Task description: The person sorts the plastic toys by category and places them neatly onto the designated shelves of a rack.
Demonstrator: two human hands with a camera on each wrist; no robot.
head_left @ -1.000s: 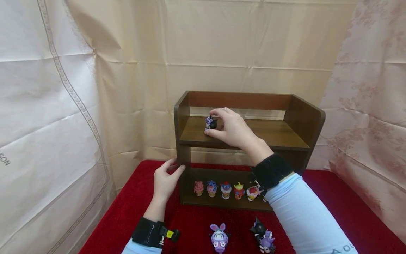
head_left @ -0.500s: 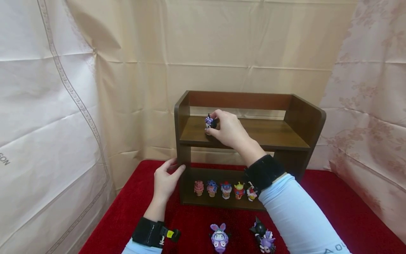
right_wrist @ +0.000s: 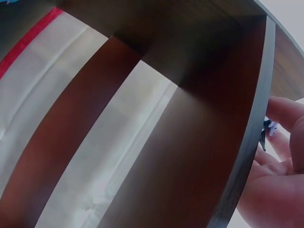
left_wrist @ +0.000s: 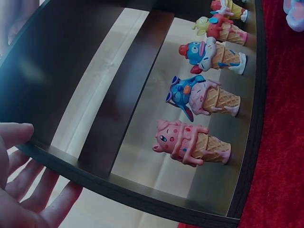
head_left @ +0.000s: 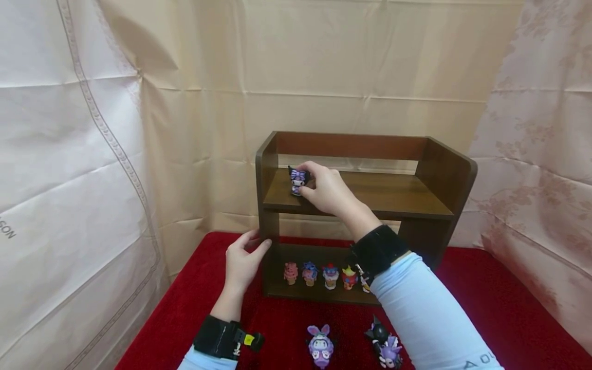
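Observation:
In the head view my right hand (head_left: 329, 189) pinches a small black-and-purple figurine (head_left: 298, 177) between thumb and fingers, at the left end of the upper board (head_left: 398, 194) of a dark brown wooden shelf (head_left: 445, 174). The figurine's face points forward. Only a sliver of this figurine (right_wrist: 271, 127) shows in the right wrist view, beside the board's edge. Lower down, my left hand (head_left: 242, 262) grips the shelf's left side panel (left_wrist: 90, 178), its thumb (left_wrist: 18, 133) over the front edge and its fingers along the outer side.
On the lower board (head_left: 319, 296) stands a row of several ice-cream-cone figurines, starting with a pink one (head_left: 290, 273). A purple rabbit-eared figurine (head_left: 320, 347) and a black-and-purple figurine (head_left: 385, 343) lie on the red cloth (head_left: 273, 339) in front. Beige curtains (head_left: 324, 61) hang behind.
My right hand has shifted left along the upper board with the figurine, which has turned from sideways to face forward. The left hand has stayed at the side panel.

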